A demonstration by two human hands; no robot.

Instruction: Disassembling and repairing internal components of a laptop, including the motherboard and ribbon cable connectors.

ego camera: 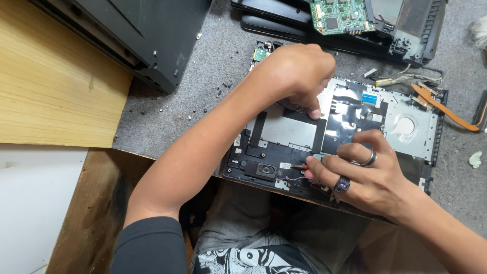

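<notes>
An opened laptop base (406, 127), black frame with silver metal plates inside, lies on a grey felt mat at the table's near edge. My left hand (297, 71) rests curled on its middle, thumb pressing on the silver plate; whether it pinches anything I cannot tell. My right hand (365, 172), wearing two rings, hovers over the base's near edge and pinches a thin red wire (297, 166) beside a small black speaker (265, 169).
A black device casing (142, 35) stands at the back left. A green circuit board (337, 15) and black parts lie at the back. An orange flat cable (446, 111) trails off the base's right side. Small screws dot the mat. Wooden boards lie to the left.
</notes>
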